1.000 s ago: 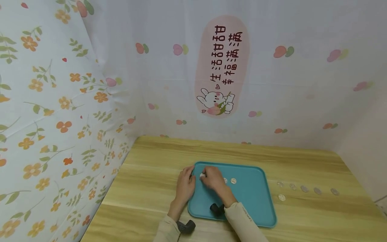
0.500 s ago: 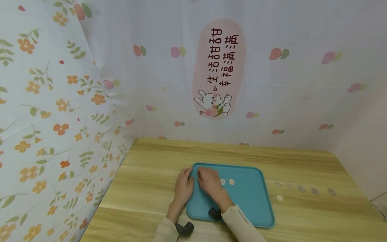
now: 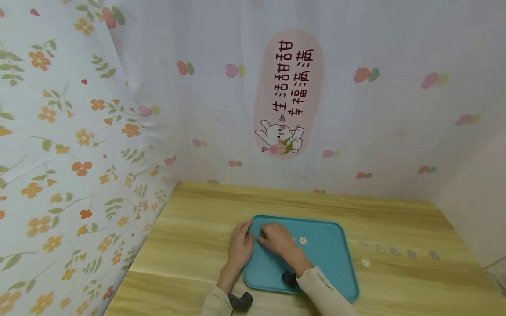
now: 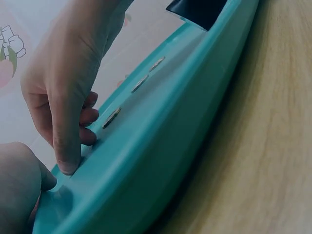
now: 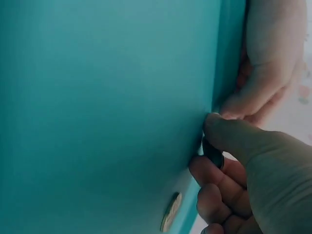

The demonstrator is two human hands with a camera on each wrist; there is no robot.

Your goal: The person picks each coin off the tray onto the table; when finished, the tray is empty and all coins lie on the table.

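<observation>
My left hand (image 3: pixel 240 245) grips the left rim of a blue-green tray (image 3: pixel 272 281), its thumb by the rim in the left wrist view. Over the tray's upper left part, my right hand (image 3: pixel 278 239) reaches down, fingers curled. In the right wrist view its thumb and forefinger pinch a coin (image 5: pixel 213 153), dark and tilted, close to the rim. One silvery coin (image 3: pixel 302 240) lies on the tray right of that hand, which partly covers another. The left wrist view shows three coins in a row, the nearest coin (image 4: pixel 111 118) beside the curled fingers.
Right of the tray, several more coins (image 3: pixel 395 251) lie spread in a row on the wooden table (image 3: pixel 189 228), with a single coin (image 3: pixel 365 262) below the row. A patterned curtain (image 3: pixel 221 109) hangs behind and left. Each wrist carries a black device (image 3: pixel 241 302).
A second ago a silvery coin showed at my right fingertips; the hand has since turned and hides it in the head view. My left hand stays at the rim. The head view has shifted slightly.
</observation>
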